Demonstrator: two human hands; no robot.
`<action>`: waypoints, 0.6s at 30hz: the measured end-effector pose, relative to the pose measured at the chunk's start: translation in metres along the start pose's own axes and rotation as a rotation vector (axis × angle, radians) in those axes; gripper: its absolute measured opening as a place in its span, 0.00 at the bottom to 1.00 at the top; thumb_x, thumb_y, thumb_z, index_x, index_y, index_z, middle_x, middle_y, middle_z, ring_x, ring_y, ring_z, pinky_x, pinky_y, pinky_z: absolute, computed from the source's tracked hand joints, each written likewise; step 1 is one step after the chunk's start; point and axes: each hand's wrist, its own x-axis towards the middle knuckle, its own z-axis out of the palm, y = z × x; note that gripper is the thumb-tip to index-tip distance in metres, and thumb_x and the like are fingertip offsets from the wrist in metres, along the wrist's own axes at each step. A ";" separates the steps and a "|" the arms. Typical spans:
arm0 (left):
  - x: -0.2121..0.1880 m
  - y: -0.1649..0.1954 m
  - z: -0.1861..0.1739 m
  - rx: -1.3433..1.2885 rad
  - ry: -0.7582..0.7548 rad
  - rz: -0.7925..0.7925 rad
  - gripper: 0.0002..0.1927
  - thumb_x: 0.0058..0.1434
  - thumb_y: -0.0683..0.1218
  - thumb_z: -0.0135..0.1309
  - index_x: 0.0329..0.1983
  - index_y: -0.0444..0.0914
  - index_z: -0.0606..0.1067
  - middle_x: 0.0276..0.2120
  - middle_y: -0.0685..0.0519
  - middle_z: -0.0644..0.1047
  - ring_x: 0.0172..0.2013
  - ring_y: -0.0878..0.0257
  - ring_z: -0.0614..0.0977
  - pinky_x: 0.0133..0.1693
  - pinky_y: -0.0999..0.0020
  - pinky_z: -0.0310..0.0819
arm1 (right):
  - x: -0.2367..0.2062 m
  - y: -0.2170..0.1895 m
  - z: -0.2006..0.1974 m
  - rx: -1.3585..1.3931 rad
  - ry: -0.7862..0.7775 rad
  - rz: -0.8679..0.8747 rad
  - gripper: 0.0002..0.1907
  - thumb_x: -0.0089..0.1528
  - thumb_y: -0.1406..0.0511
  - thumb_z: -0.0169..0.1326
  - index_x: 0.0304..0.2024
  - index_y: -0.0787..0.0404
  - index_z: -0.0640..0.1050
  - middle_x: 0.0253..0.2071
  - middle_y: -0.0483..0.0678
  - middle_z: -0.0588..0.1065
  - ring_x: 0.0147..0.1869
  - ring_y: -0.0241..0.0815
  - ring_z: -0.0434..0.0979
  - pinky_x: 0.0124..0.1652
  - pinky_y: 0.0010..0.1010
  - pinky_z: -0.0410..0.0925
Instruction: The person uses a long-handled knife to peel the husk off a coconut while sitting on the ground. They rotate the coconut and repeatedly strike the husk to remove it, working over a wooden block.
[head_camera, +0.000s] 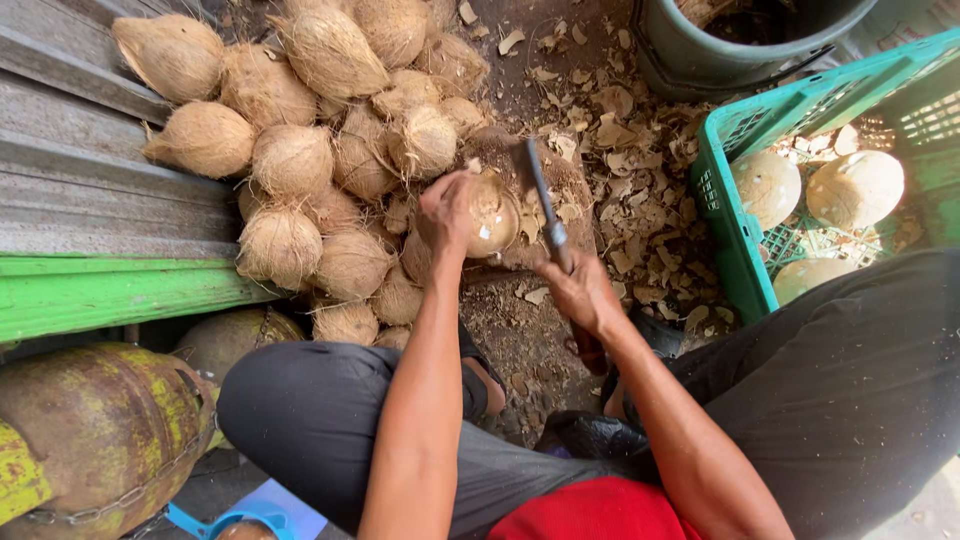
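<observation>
The left hand (447, 208) is gripping a half-shelled coconut (490, 215) (beside the husked pile (300, 150)); the right hand (580, 290) is clenching a cleaver (545, 205).

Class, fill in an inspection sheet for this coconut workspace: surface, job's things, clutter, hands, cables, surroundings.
Surface: dirt ground, with a worn block under the work.
Job's things: partly shelled coconut; knife; heap of husked coconuts.
Clutter: shell chips scattered around.
Hands: left hand grips the coconut; right hand grips the knife handle.
Cables: nothing seen.
Surroundings: green crate holding peeled coconuts; dark bucket; corrugated sheet; rusty gas cylinder.
</observation>
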 end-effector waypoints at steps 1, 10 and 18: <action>0.003 0.000 0.002 0.061 0.013 0.010 0.20 0.60 0.64 0.51 0.41 0.47 0.81 0.42 0.54 0.83 0.39 0.62 0.82 0.44 0.62 0.74 | -0.003 -0.005 -0.005 0.010 0.038 -0.036 0.19 0.66 0.55 0.55 0.27 0.56 0.65 0.19 0.40 0.63 0.18 0.33 0.61 0.18 0.29 0.60; 0.021 -0.002 0.018 0.257 0.024 -0.013 0.16 0.61 0.60 0.52 0.33 0.45 0.80 0.34 0.54 0.81 0.32 0.60 0.79 0.38 0.58 0.71 | -0.005 -0.013 0.004 -0.058 0.013 0.032 0.19 0.68 0.58 0.54 0.25 0.58 0.67 0.18 0.42 0.66 0.16 0.32 0.63 0.16 0.27 0.62; 0.024 -0.006 0.007 0.213 0.041 0.007 0.21 0.66 0.59 0.50 0.26 0.41 0.79 0.23 0.55 0.78 0.23 0.64 0.74 0.29 0.59 0.68 | -0.003 -0.018 0.005 0.231 0.194 -0.310 0.07 0.65 0.62 0.52 0.35 0.58 0.76 0.20 0.42 0.69 0.17 0.31 0.65 0.16 0.27 0.63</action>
